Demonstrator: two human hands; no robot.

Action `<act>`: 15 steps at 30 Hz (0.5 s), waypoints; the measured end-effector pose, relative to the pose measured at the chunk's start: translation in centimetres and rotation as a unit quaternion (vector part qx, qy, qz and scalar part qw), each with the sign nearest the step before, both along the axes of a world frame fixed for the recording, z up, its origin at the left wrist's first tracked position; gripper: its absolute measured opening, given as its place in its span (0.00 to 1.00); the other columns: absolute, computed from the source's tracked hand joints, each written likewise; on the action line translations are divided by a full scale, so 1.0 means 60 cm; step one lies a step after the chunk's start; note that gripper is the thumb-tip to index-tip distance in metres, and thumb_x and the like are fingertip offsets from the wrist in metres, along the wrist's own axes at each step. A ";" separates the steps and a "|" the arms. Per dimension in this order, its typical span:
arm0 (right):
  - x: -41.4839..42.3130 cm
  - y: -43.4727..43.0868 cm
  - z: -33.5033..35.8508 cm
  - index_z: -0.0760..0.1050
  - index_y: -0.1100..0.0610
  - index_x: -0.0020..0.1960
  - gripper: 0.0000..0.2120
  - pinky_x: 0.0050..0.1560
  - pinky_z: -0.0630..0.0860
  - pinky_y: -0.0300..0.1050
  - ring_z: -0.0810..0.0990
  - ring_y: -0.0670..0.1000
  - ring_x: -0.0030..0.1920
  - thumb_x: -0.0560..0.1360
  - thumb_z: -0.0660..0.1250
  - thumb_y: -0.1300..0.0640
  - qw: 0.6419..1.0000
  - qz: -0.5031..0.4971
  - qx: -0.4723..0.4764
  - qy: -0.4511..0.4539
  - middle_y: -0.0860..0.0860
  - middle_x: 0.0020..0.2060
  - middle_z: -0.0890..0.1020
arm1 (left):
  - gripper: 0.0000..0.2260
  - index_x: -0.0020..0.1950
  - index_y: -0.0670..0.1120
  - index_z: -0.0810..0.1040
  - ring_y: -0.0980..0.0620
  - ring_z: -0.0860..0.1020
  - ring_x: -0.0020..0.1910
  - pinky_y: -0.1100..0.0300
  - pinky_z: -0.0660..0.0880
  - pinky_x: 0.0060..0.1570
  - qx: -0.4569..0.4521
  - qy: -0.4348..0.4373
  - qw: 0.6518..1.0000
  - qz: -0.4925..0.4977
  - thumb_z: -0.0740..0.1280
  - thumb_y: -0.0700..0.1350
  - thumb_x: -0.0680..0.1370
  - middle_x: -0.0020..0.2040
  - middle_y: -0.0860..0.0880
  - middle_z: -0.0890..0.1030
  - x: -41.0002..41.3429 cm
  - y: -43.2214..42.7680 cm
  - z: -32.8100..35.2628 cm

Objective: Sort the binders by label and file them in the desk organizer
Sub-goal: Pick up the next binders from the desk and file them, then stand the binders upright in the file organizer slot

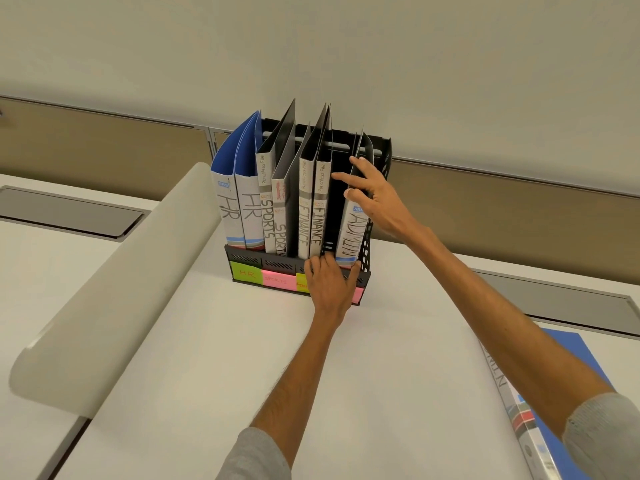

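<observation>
white desk point(398, 341): left hand point(329, 284) tight around organizer point(249, 259), right hand point(375, 199) splayed on admin binder point(351, 237), blue binder point(526, 427) nearby

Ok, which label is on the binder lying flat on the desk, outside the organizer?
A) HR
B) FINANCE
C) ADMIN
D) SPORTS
C: the blue binder lying flat at the picture's lower right shows the end of ADMIN along its spine, the first letters hidden by the arm.

We see a desk organizer point(380, 157) of matt black perforated plastic — its front labels point(246, 273) plain paper. The binders point(254, 206) look like smooth card with a slight sheen, and the surface point(242, 341) is smooth matt white.
</observation>
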State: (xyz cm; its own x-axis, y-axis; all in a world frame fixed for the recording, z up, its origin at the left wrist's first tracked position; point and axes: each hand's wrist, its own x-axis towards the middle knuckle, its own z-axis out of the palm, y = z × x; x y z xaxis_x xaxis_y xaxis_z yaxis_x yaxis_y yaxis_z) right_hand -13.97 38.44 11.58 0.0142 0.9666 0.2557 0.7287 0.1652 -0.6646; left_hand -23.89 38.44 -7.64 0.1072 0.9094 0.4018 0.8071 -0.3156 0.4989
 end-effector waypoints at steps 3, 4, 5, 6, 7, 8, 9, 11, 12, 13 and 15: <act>0.004 -0.005 -0.003 0.67 0.49 0.74 0.20 0.78 0.48 0.61 0.46 0.51 0.79 0.82 0.60 0.52 1.000 -0.004 -0.001 -0.007 0.50 0.79 0.53 | 0.24 0.56 0.43 0.75 0.45 0.73 0.57 0.51 0.64 0.68 -0.009 -0.013 1.000 -0.012 0.58 0.64 0.79 0.53 0.45 0.79 -0.005 -0.004 0.008; 0.005 -0.009 -0.006 0.66 0.49 0.75 0.21 0.77 0.49 0.60 0.46 0.52 0.79 0.82 0.60 0.51 1.000 -0.004 0.003 -0.005 0.50 0.79 0.52 | 0.23 0.56 0.43 0.75 0.45 0.73 0.56 0.51 0.64 0.67 -0.011 -0.014 1.000 -0.020 0.59 0.63 0.79 0.53 0.45 0.79 -0.007 -0.007 0.010; 0.005 -0.015 -0.009 0.64 0.49 0.76 0.22 0.77 0.50 0.60 0.46 0.52 0.79 0.82 0.60 0.51 1.000 -0.005 0.009 0.001 0.51 0.79 0.52 | 0.22 0.56 0.43 0.75 0.45 0.73 0.56 0.51 0.64 0.67 -0.013 -0.018 0.999 -0.031 0.59 0.61 0.79 0.53 0.44 0.79 -0.011 -0.010 0.012; 0.006 -0.021 -0.014 0.62 0.49 0.76 0.23 0.77 0.52 0.62 0.47 0.53 0.79 0.82 0.60 0.51 1.000 -0.009 0.017 0.009 0.51 0.80 0.52 | 0.21 0.57 0.42 0.75 0.45 0.73 0.57 0.51 0.64 0.67 -0.013 -0.030 0.998 -0.047 0.60 0.60 0.80 0.54 0.44 0.78 -0.017 -0.014 0.013; 0.007 -0.029 -0.020 0.60 0.50 0.77 0.24 0.76 0.53 0.64 0.47 0.53 0.79 0.82 0.60 0.51 0.999 -0.017 0.026 0.021 0.51 0.80 0.51 | 0.20 0.59 0.41 0.74 0.44 0.73 0.58 0.51 0.65 0.68 -0.013 -0.048 0.997 -0.065 0.62 0.58 0.80 0.56 0.43 0.78 -0.023 -0.019 0.014; 0.007 -0.038 -0.026 0.58 0.50 0.78 0.26 0.76 0.54 0.64 0.48 0.52 0.79 0.82 0.59 0.50 0.998 -0.028 0.037 0.036 0.51 0.80 0.52 | 0.20 0.62 0.41 0.74 0.44 0.73 0.61 0.51 0.65 0.69 -0.016 -0.066 0.994 -0.082 0.63 0.55 0.80 0.58 0.43 0.78 -0.029 -0.025 0.015; 0.008 -0.049 -0.031 0.57 0.51 0.79 0.27 0.77 0.53 0.62 0.49 0.51 0.79 0.82 0.59 0.50 0.997 -0.042 0.048 0.052 0.51 0.80 0.52 | 0.19 0.64 0.40 0.73 0.44 0.73 0.63 0.50 0.67 0.69 -0.022 -0.081 0.992 -0.093 0.64 0.52 0.80 0.60 0.43 0.77 -0.036 -0.033 0.018; 0.011 -0.072 -0.041 0.54 0.52 0.79 0.28 0.77 0.51 0.52 0.50 0.50 0.79 0.82 0.59 0.50 0.992 -0.069 0.064 0.084 0.51 0.79 0.53 | 0.18 0.67 0.40 0.71 0.46 0.73 0.64 0.53 0.73 0.64 -0.037 -0.104 0.990 -0.092 0.65 0.47 0.79 0.63 0.43 0.75 -0.049 -0.049 0.029; 0.014 -0.085 -0.047 0.54 0.52 0.79 0.28 0.75 0.50 0.47 0.51 0.49 0.79 0.82 0.58 0.50 0.990 -0.079 0.063 0.094 0.50 0.79 0.54 | 0.18 0.67 0.41 0.70 0.46 0.73 0.63 0.54 0.75 0.59 -0.041 -0.115 0.989 -0.088 0.65 0.44 0.79 0.64 0.44 0.75 -0.055 -0.057 0.035; 0.019 -0.099 -0.053 0.56 0.52 0.79 0.27 0.74 0.51 0.44 0.52 0.48 0.79 0.82 0.58 0.50 0.990 -0.087 0.057 0.097 0.50 0.79 0.55 | 0.17 0.66 0.41 0.70 0.46 0.74 0.61 0.55 0.76 0.56 -0.041 -0.121 0.988 -0.088 0.65 0.43 0.78 0.63 0.44 0.74 -0.061 -0.067 0.039; 0.030 -0.128 -0.069 0.61 0.51 0.77 0.24 0.72 0.51 0.43 0.54 0.48 0.78 0.83 0.58 0.49 0.990 -0.102 0.035 0.094 0.50 0.78 0.58 | 0.16 0.65 0.41 0.72 0.46 0.74 0.58 0.53 0.77 0.51 -0.043 -0.117 0.988 -0.096 0.64 0.40 0.77 0.60 0.45 0.75 -0.069 -0.090 0.048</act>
